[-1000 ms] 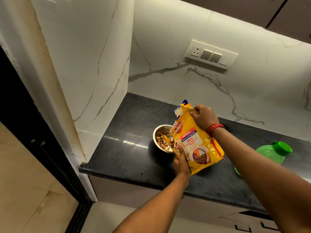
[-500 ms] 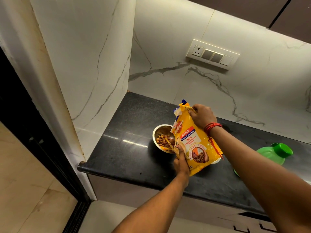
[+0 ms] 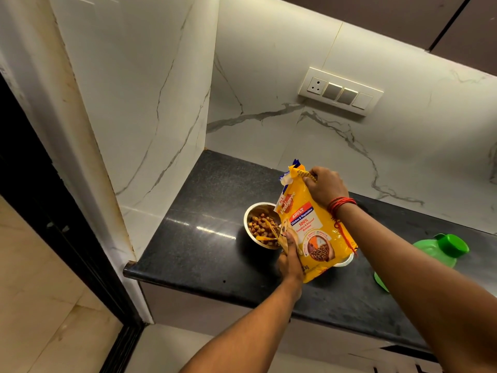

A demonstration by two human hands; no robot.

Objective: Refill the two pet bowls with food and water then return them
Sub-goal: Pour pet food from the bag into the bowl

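A yellow pet food bag is tipped over a steel bowl on the black counter. Brown kibble fills the bowl's bottom. My right hand grips the bag's upper end. My left hand holds the bag's lower open corner at the bowl's rim. A second bowl shows only as a pale rim behind the bag's lower right edge; its inside is hidden.
A green bottle with a green cap lies on the counter to the right. Marble walls close the counter at the left and back, with a switch panel on the back wall. A dark doorway and tiled floor lie at left.
More kibble lies in the bowl than a second ago. Both hands and the bag stay in nearly the same place.
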